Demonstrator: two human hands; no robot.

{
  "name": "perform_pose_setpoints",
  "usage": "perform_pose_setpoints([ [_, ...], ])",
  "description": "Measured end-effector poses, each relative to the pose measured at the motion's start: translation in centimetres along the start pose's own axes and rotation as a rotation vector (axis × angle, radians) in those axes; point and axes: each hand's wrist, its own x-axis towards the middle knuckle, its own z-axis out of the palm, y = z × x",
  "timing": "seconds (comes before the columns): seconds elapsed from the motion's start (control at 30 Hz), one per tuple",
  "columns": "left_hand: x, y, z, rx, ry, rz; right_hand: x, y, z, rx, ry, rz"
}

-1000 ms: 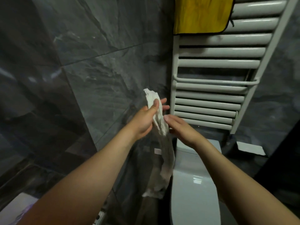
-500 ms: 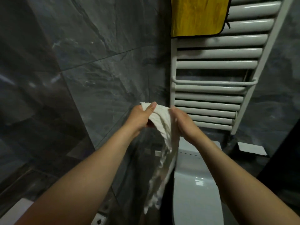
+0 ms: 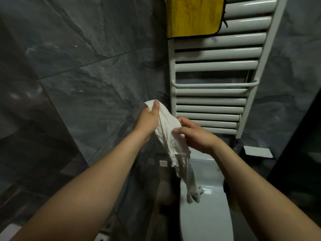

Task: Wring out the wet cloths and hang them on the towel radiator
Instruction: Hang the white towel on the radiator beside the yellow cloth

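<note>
White cloth [image 3: 166,134], below towel radiator [image 3: 217,54], pinched by left grip [image 3: 147,122] and right grip [image 3: 196,136]; best spread flat before draping.

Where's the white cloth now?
Centre of head view: white cloth held by left hand and right hand, dangling over toilet lid, below-left of the towel radiator.

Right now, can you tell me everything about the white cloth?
The white cloth looks soft, crumpled and towel-like. The left hand pinches its top corner with the thumb, the right hand holds its edge lower down. Between them it spreads out; below it narrows into a twisted tail hanging free over the toilet lid.
</note>
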Motion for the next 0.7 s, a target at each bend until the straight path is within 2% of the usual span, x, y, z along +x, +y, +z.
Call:
perform_pose_setpoints([
  [0.17,-0.5,0.9,1.7,-0.093,-0.250,-0.159,-0.1,1.0,-1.2,-0.016,0.345,-0.052],
  [0.27,-0.6,0.9,2.3,-0.252,-0.312,-0.171,-0.4,1.5,-1.8,-0.237,0.508,-0.115],
  [0.47,-0.4,1.4,2.8,-0.324,-0.169,-0.039,-1.2,2.3,-1.4,-0.560,0.387,-0.287],
  [0.53,-0.3,1.6,2.5,-0.321,-0.129,0.003,-1.2,2.6,-1.1,-0.612,0.282,-0.294],
  [0.6,-0.1,1.5,2.1,-0.283,-0.105,0.033,-0.8,3.0,-0.9,-0.515,0.180,-0.276],
  [0.7,0.4,0.9,1.0,-0.210,-0.067,0.058,-0.3,2.7,-1.2,-0.346,0.291,-0.207],
])
